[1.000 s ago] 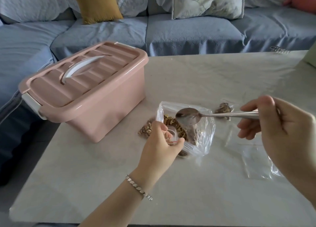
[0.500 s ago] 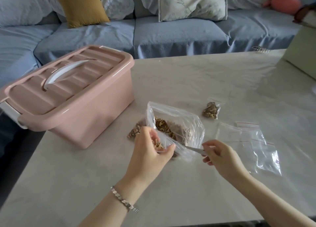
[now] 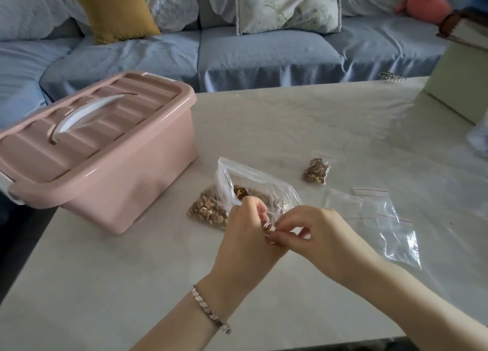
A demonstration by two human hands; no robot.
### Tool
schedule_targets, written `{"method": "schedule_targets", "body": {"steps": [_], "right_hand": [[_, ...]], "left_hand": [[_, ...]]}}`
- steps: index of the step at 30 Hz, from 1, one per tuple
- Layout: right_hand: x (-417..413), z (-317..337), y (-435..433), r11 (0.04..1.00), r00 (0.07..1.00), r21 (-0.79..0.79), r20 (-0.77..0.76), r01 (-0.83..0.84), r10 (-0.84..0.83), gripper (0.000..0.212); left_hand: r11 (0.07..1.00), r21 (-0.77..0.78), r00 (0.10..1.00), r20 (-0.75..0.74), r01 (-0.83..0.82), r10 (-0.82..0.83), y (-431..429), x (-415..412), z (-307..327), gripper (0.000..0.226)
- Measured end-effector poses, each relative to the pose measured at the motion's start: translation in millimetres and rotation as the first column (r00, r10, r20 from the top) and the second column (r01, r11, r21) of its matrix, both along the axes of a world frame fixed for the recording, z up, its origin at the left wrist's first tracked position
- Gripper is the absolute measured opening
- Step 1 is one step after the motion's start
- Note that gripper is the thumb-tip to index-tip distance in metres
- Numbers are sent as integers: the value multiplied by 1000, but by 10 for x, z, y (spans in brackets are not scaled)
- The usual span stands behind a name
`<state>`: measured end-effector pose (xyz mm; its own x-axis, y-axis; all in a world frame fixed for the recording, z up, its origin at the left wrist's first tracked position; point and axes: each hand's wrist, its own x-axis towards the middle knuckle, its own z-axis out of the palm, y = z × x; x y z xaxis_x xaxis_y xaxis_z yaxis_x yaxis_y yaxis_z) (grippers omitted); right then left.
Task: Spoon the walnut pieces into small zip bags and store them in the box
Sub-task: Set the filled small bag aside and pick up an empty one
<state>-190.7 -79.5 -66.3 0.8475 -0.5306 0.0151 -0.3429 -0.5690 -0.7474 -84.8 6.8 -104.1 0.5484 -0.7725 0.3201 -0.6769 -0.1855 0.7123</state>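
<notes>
My left hand [image 3: 245, 234] and my right hand [image 3: 319, 234] meet at the table's middle, and both pinch the top of a small zip bag [image 3: 272, 218] that they mostly hide. Just behind them a large clear bag of walnut pieces [image 3: 258, 186] stands open. A filled small bag [image 3: 208, 210] lies to its left, and another filled small bag [image 3: 315, 171] lies further back on the right. Empty zip bags [image 3: 383, 216] lie flat to the right. The pink box [image 3: 100, 149] stands at the left with its lid shut. No spoon is visible.
The pale marble table [image 3: 290, 118] runs to a blue sofa [image 3: 264, 54] with cushions behind it. A pale green box [image 3: 459, 86] stands at the table's far right, with crumpled plastic [image 3: 479, 139] beside it. The table's front edge is close below my arms.
My right hand came down from above the large bag to meet my left hand at the small bag. The spoon it held is out of sight.
</notes>
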Motion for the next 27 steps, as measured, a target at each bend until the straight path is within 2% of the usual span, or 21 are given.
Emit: {"method": "schedule_targets", "body": {"steps": [2,4,6,8,12,19,27], "right_hand": [[-53,7,-44,998,998,-33,31,50,-49,11],[-127,45,-158,989,989,-64,75,134,-129,15],[-196,97,-360,967,966,-90,129,237,-224,15],[-226,129,-639,928,929,-119,170,352,-330,8],[-65,54,-1195,857,865,-151,187,493,-465,5],[481,-507,-1520,865,867,-68,61,497,-494,10],[405,-699,-1670,838,837,-42,-45,544,-546,16]], "left_hand": [[999,32,1000,-11,25,-24,-9,14,-9,55],[993,100,993,-107,67,-56,25,59,-31,64],[985,142,992,-99,96,-82,79,123,-81,62],[981,172,994,-66,93,-83,137,172,-99,42],[963,255,992,-114,82,-54,237,250,-117,5],[947,315,996,-75,70,-49,348,344,-110,5],[943,331,993,-117,27,13,399,398,-135,5]]}}
